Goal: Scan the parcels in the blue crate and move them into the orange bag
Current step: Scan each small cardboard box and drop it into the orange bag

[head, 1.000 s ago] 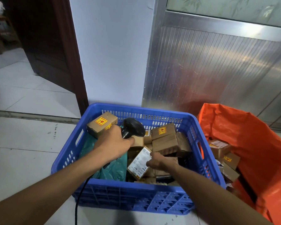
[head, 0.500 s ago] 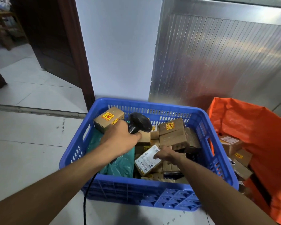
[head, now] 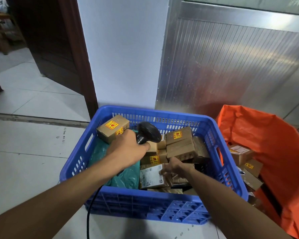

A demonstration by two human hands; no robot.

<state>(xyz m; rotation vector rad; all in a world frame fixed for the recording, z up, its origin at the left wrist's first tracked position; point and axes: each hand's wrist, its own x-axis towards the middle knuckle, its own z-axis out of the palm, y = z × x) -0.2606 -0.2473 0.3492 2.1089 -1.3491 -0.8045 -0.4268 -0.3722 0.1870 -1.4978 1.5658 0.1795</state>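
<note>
1. My left hand (head: 128,150) is wrapped round the handle of the black scanner (head: 148,132), whose head points away from me over the parcels; its cord (head: 91,209) trails down the near outside of the blue crate (head: 162,206).
2. My right hand (head: 173,168) reaches into the crate, fingers curled over the right edge of the white-labelled parcel (head: 150,176). It looks like a grip forming, but I cannot tell whether the fingers have truly closed on it or only rest there.
3. That parcel lies near the crate's front wall, just below and to the right of the scanner hand, its printed label facing up. Beside it, under my left wrist, sits a teal mailer bag (head: 126,178); beyond my right fingers is a stack of brown boxes (head: 179,144).
4. I judge this to be the pick-and-scan step: the parcel is not yet lifted or presented.
5. Next I would need to raise it, tilt the label toward the scanner head, and bring the two hands closer.
6. The orange bag (head: 266,135) stands open to the right of my right hand, already holding several boxes.
</note>
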